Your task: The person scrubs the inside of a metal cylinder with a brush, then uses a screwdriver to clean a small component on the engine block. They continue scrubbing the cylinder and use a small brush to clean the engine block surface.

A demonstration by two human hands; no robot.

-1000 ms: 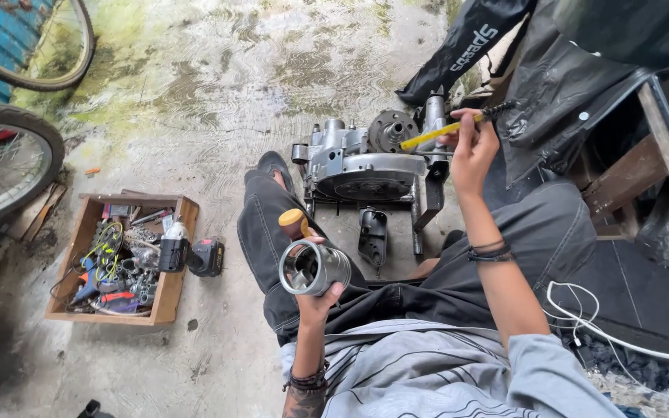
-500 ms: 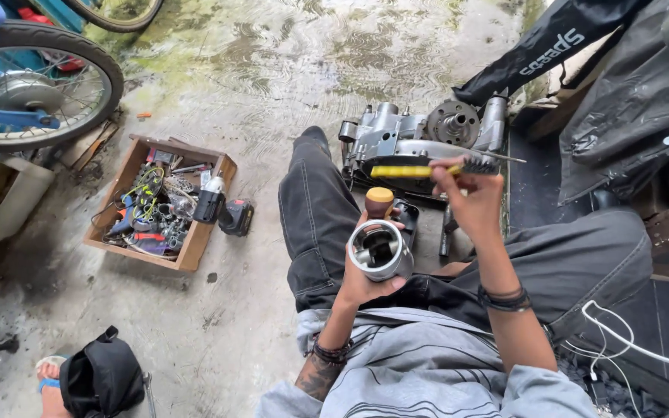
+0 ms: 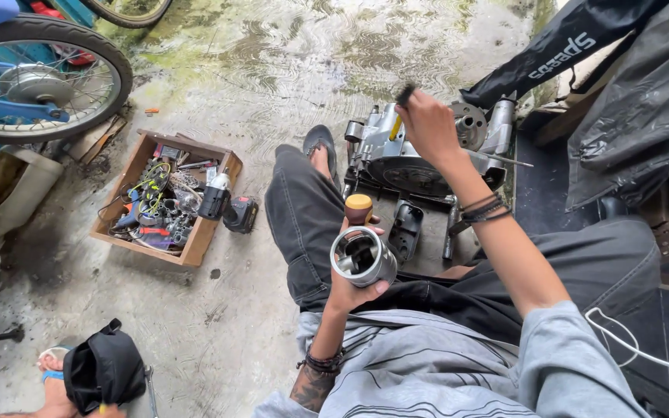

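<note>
- Since half a second ago, your right hand point(image 3: 427, 124) has swung forward and away from you, carrying the yellow-handled brush point(image 3: 399, 116) out over the engine case point(image 3: 404, 159); before, it held the brush level, nearer your body.
- Your right hand is now closed in a fist around the brush, with the dark bristle end poking out above your knuckles and a short length of yellow handle showing below.
- Your left hand point(image 3: 350, 286) has stayed close in front of your chest, fingers wrapped around a shiny metal cylinder point(image 3: 361, 258), its open end facing up toward you.
- Just beyond your left hand, touching the cylinder's far side, is a round tan knob point(image 3: 358, 207) on a short brown stem; whether your fingers also grip it, I cannot tell.
- The engine case sits on the ground directly under your right hand, past your bent left leg in dark trousers.
- Between your 2 hands, lower down, a small dark cover part point(image 3: 406, 228) lies on the floor.
- Well to the left of your left hand stands a wooden box point(image 3: 195, 248) full of tools and wires, with a black cordless tool point(image 3: 230, 209) at its near corner.
- Further left is a bicycle wheel point(image 3: 40, 77).
</note>
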